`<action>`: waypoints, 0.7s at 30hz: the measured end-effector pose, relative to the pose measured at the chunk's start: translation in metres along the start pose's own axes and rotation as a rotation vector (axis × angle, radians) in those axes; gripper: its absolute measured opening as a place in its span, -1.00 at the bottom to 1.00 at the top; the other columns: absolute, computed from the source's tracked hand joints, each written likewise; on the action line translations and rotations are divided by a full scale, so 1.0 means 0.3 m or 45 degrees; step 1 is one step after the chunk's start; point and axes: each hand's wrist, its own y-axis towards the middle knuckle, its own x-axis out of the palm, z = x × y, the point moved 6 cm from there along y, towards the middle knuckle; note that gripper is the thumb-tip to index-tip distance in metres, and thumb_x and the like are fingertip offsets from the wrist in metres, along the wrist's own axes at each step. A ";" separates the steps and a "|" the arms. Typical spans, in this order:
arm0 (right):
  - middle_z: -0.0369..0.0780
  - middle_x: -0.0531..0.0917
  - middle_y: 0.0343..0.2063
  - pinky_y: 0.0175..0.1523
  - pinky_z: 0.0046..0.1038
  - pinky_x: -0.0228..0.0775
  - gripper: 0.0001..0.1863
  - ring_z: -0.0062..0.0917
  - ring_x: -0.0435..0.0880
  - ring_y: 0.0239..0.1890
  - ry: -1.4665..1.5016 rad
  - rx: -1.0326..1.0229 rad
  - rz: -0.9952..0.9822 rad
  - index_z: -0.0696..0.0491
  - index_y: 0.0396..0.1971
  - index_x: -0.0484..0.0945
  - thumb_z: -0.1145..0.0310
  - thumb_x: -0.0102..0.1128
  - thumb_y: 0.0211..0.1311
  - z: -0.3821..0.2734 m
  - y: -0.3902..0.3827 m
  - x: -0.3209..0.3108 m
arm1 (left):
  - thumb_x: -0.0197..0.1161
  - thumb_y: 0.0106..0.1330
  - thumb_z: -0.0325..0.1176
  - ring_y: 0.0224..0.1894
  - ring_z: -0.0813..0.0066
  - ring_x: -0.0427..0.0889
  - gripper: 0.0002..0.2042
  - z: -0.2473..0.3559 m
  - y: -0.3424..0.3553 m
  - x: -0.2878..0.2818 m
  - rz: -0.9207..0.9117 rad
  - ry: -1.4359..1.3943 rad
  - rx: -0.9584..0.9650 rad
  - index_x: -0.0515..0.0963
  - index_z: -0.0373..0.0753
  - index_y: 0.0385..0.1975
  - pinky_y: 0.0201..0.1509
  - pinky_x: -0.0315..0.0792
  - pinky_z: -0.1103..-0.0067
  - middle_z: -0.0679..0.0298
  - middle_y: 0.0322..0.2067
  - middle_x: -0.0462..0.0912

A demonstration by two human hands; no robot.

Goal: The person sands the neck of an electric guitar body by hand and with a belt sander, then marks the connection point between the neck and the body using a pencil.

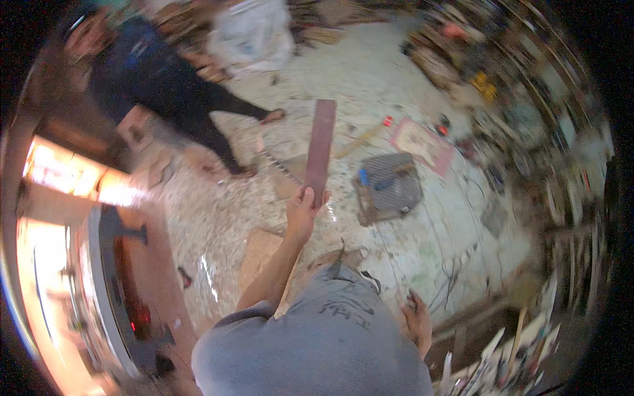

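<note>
Grey shirt (pixel 310 343) comes nearest; beyond, the left hand (pixel 303 212) grips a reddish-brown board (pixel 320 145) above the floor (pixel 370 66), picked up, not yet set down. Blur hides whether the right hand (pixel 416 320) holds anything.

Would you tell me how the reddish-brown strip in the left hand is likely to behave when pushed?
The reddish-brown strip is probably stiff, since it juts straight from the left hand with no visible bend. It may be light for its length, as one hand grips it near one end. Its flat shape suggests sliding rather than rolling.
</note>
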 end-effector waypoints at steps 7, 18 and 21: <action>0.01 0.53 0.26 0.29 -0.30 0.41 -0.29 -0.28 0.60 0.20 0.652 -0.202 0.558 0.05 0.50 0.14 0.13 0.16 0.49 -0.294 0.064 -0.200 | -0.05 0.63 -0.15 0.05 0.26 0.69 -0.51 -0.369 -0.199 0.668 -0.971 0.208 -0.596 0.24 -0.41 0.33 0.22 0.54 0.36 0.08 0.09 0.58; -0.02 0.36 0.37 0.23 -0.24 0.48 -0.13 -0.31 0.59 0.21 1.366 -0.653 1.886 -0.08 0.59 -0.32 -0.03 -0.03 0.56 0.047 -0.499 -0.408 | -0.14 0.64 -0.06 0.05 0.34 0.63 -0.50 -0.856 -1.005 1.054 -2.167 0.361 -2.118 0.22 -0.27 0.39 0.15 0.55 0.27 0.21 0.08 0.60; -0.13 0.46 0.28 0.13 -0.39 0.52 -0.16 -0.51 0.59 0.18 1.496 -0.771 2.148 -0.05 0.59 -0.24 0.09 0.03 0.54 0.233 -0.655 -0.395 | -0.08 0.63 -0.08 0.05 0.35 0.65 -0.50 -0.894 -1.315 1.071 -2.352 0.554 -2.241 0.29 -0.30 0.37 0.19 0.53 0.32 0.19 0.05 0.62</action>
